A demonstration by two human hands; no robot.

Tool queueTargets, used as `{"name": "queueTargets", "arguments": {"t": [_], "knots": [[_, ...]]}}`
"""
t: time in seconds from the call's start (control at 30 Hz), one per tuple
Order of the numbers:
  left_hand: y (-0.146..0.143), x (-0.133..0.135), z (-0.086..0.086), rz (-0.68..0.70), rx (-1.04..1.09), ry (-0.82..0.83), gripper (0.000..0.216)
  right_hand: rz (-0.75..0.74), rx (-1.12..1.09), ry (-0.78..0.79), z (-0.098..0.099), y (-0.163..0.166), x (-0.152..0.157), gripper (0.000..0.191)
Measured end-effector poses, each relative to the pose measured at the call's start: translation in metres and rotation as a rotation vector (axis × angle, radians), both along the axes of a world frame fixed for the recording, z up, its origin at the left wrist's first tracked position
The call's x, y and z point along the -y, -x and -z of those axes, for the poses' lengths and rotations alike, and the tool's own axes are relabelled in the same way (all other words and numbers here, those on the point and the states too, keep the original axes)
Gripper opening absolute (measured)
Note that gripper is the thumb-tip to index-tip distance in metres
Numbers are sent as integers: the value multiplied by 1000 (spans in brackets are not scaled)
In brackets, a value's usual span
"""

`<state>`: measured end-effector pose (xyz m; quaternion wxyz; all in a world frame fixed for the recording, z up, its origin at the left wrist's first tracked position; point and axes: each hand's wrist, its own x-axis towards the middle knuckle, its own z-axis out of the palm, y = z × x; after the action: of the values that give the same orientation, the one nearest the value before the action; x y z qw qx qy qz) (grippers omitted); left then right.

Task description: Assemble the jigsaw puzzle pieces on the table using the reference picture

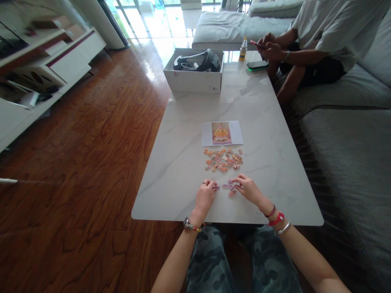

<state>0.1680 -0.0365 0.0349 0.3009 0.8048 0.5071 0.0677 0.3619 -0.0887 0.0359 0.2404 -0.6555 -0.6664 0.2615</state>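
Observation:
My left hand (205,196) is closed in a pinch on a small purple jigsaw puzzle piece (216,186), just above the white table. Across from it, my right hand (249,189) has thumb and forefinger apart, the fingertips at a small group of purple and pinkish jigsaw pieces (232,193). Whether those fingertips press on one of the pieces is hard to make out. Farther from me lies a loose heap of orange and pink jigsaw pieces (224,160). Behind the heap, a paper sheet (237,132) shows a picture of a yellow figure.
The marbled table (180,171) has rounded near corners. At its far end stand an open white box (195,82) with a black device inside, a bottle (243,49) and a phone (257,65). A person (326,36) sits on the grey sofa (348,154) to the right, holding another phone.

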Motion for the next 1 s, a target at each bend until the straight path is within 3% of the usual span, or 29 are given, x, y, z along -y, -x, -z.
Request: {"name": "queueTargets", "arguments": {"t": [0.2,0.43,0.7,1.0], "knots": [[0,0,-1,-18,-22,-22,9,70,225,169,1,23,-8,10],[2,-1,-2,-24,-7,7,9,54,299,174,1,27,-10,4],[3,0,0,-40,22,1,11,12,95,-6,-1,24,-12,5],[6,2,-3,-96,94,10,12,37,-69,-66,2,23,-7,14]]}}
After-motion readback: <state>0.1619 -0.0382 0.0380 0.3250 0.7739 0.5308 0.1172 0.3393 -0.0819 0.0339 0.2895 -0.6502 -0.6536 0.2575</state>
